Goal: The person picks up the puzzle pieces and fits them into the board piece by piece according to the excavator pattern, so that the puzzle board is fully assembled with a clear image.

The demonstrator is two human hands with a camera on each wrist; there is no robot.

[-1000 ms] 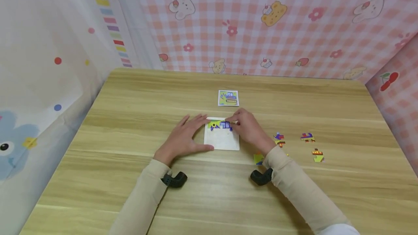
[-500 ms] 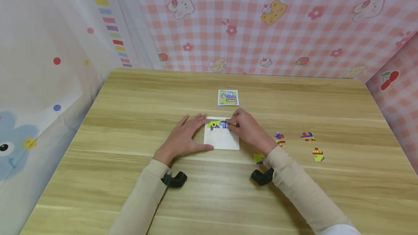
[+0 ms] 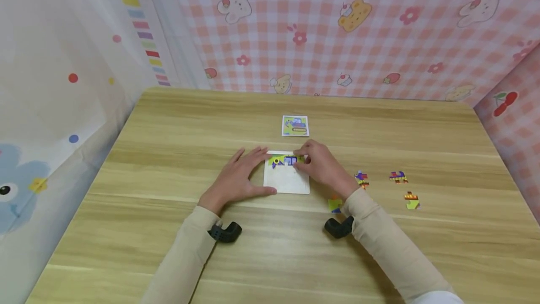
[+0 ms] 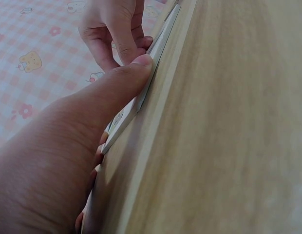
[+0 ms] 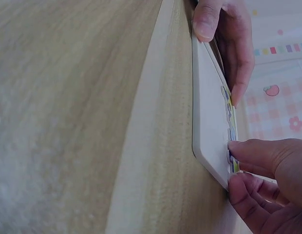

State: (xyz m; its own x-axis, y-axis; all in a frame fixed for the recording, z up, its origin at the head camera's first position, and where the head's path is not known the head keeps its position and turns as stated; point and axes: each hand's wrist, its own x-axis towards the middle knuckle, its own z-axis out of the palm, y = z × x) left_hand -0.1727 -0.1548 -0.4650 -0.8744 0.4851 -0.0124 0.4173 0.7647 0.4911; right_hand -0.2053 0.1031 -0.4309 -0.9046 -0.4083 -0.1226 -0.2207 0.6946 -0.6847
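A white square puzzle tray (image 3: pixel 288 182) lies on the table with joined excavator pieces (image 3: pixel 285 160) along its far edge. My left hand (image 3: pixel 236 178) is spread at the tray's left side, fingers straight at the far left corner. Its thumb (image 4: pixel 126 78) presses the near rim in the left wrist view. At the far right corner my right hand (image 3: pixel 324 167) pinches a puzzle piece (image 5: pixel 234 165), its thumb on the piece and the other fingers by the tray's rim. The fingers hide most of that piece in the head view.
Behind the tray lies a small excavator picture card (image 3: pixel 295 125). Several loose pieces are to the right: a blue and red one (image 3: pixel 361 178), a striped one (image 3: pixel 398 177), and a yellow-green one (image 3: pixel 412 201). Another green piece (image 3: pixel 335 205) lies partly near my right sleeve.
My right fingers shifted slightly left, then back right along the tray's far edge, and more of the blue window piece shows now. The left hand and the tray have stayed in place.
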